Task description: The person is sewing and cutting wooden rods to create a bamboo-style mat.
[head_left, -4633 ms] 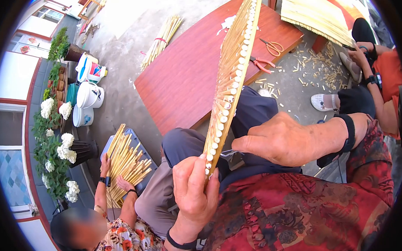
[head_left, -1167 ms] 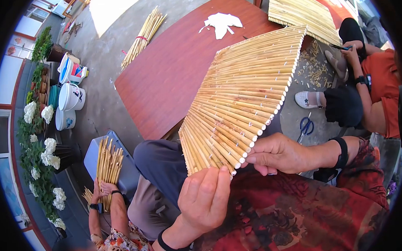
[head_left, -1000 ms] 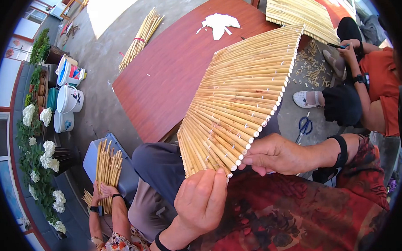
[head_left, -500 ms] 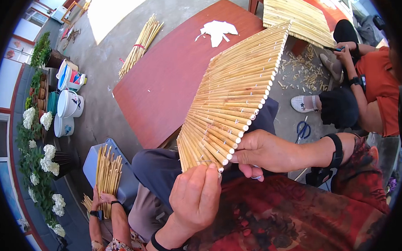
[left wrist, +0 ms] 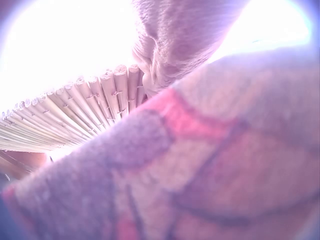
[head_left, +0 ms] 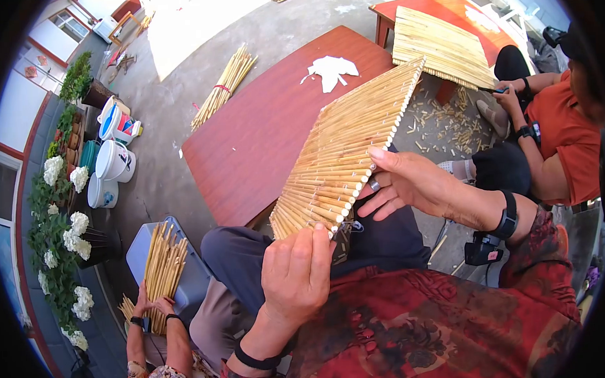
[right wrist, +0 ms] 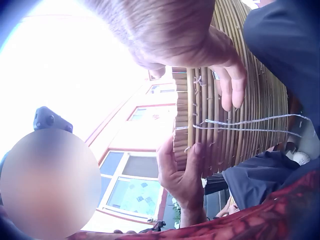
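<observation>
Left hand [head_left: 295, 269] has the near end of the reed mat [head_left: 344, 147] pinched between thumb and fingers, while the right hand [head_left: 415, 182] is spread wide with its thumb up against the row of cut ends and its fingers pretty straight. The mat's in the air over the lap, mid-frame in the head view, slanting toward the upper right, and the right wrist view shows loose cord [right wrist: 240, 122] trailing across it. My guess is it's light for its size, stiff along each reed but bendy across the ties, kinda smooth, and the reeds might crack if you squeeze hard. I'd hold it by the edge reeds with flat fingers and leave the ties alone. Containers: lower left there's a grey-blue tub [head_left: 198, 252] with a bunch of loose reeds [head_left: 163, 257] over it, in the grip of a second person [head_left: 169, 370]. White buckets [head_left: 118, 162] sit further up the left side, can't tell what's in them, and a dark pot [head_left: 101, 246] stands beside the white flowers [head_left: 78, 243].
</observation>
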Available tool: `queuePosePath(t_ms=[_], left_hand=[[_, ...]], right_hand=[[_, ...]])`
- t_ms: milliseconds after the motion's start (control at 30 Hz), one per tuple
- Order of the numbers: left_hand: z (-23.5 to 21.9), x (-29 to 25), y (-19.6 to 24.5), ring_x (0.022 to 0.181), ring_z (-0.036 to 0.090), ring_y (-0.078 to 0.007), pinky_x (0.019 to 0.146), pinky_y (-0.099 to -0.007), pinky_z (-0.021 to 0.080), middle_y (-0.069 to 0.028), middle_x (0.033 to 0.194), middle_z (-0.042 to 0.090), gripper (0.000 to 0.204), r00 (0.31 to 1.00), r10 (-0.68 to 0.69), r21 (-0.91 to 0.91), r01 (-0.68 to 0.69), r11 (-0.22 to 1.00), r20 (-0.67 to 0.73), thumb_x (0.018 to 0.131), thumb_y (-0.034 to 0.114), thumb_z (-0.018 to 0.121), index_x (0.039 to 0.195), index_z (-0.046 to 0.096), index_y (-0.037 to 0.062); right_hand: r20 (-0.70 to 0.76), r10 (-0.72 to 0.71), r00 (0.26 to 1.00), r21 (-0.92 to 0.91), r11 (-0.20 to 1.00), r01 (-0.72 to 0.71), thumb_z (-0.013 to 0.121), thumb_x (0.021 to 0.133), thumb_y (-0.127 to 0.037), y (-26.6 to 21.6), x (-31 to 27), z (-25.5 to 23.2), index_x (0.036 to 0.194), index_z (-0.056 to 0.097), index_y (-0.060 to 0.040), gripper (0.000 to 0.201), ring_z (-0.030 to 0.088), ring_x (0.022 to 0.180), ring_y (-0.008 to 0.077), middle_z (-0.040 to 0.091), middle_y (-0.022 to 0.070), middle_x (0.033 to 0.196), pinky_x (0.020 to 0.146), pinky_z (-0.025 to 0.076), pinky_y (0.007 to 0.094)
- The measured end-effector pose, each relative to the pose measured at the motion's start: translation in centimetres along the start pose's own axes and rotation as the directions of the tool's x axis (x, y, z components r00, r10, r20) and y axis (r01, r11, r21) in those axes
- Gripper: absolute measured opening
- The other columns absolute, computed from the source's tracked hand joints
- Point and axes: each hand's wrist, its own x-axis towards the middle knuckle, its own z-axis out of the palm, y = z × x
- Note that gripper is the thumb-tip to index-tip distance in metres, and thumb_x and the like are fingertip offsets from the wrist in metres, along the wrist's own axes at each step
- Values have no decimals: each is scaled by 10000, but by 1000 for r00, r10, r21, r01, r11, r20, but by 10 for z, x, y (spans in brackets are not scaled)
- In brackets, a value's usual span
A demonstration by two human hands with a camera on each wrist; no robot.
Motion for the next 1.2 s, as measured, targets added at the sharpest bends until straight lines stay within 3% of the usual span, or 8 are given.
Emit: queuePosePath(t_ms=[367, 633, 700, 767, 867, 967, 1000, 1200], left_hand=[[-11, 1, -20, 716, 534, -177, 600, -282, 421, -96, 860, 537, 295, 978, 196, 228, -174, 958, -77, 732, 49, 561, 1010, 554, -49], [44, -69, -46, 926, 539, -267, 804, -344, 400, -126, 1020, 540, 389, 964, -230, 35, 236, 971, -136, 730, 11, 597, 1111, 519, -6], [62, -89, -52, 921, 529, -300, 826, -360, 396, -149, 1017, 533, 369, 750, -638, -306, 574, 759, -175, 738, -6, 583, 1100, 515, -21], [82, -106, -64, 902, 533, -288, 842, -347, 401, -138, 1017, 532, 312, 638, -746, -319, 679, 662, -190, 778, -1, 552, 1085, 509, -42], [117, -129, -81, 931, 539, -240, 770, -342, 465, -117, 1046, 513, 289, -18, -960, -709, 670, -219, 279, 875, 139, 503, 1099, 482, -42], [135, -128, -84, 978, 538, -298, 747, -413, 490, -159, 1065, 498, 312, -114, -762, -714, 283, -640, 638, 882, 173, 500, 1116, 452, -27], [148, -135, -88, 997, 539, -349, 752, -475, 495, -179, 1046, 511, 299, -3, -670, -662, 152, -734, 742, 893, 161, 472, 1113, 426, -35], [192, -149, -92, 941, 574, -343, 780, -454, 493, -170, 999, 548, 188, -21, -661, -653, 133, -745, 750, 876, 63, 460, 1031, 449, -42]], right_hand=[[12, -257, 966, 224, 942, 248, 485, 856, -230, -9, 28, 18, 1135, 469, 11, 369, 592, 910, 258, 558, 153, 1067, 792, 476, 373], [64, -268, 961, 453, 866, 211, 486, 809, -189, 45, 168, -9, 1227, 379, -3, 469, 554, 1003, 307, 525, 177, 1139, 910, 405, 454], [66, -206, 976, 490, 859, 148, 496, 800, -183, 69, 196, -8, 1229, 394, -25, 468, 550, 1014, 309, 535, 169, 1132, 911, 407, 455], [70, -181, 981, 513, 850, 120, 508, 794, -179, 90, 220, -10, 1238, 398, -42, 477, 562, 993, 307, 549, 159, 1122, 887, 424, 452], [119, -155, 981, 500, 863, 76, 509, 804, -174, 109, 244, -24, 1266, 349, -12, 515, 569, 979, 320, 546, 183, 1122, 864, 445, 457], [78, -72, 994, 550, 835, 17, 494, 828, -157, 121, 264, -34, 1262, 348, 6, 486, 559, 1001, 331, 530, 203, 1135, 877, 442, 461], [34, -30, 999, 510, 860, 9, 473, 863, -160, 124, 266, -33, 1261, 344, 11, 452, 551, 1016, 337, 514, 213, 1149, 879, 443, 466], [-210, 179, 961, 201, 970, -136, 516, 870, -258, 144, 279, -41, 1196, 428, 15, 434, 582, 949, 324, 544, 176, 1090, 788, 490, 423]])
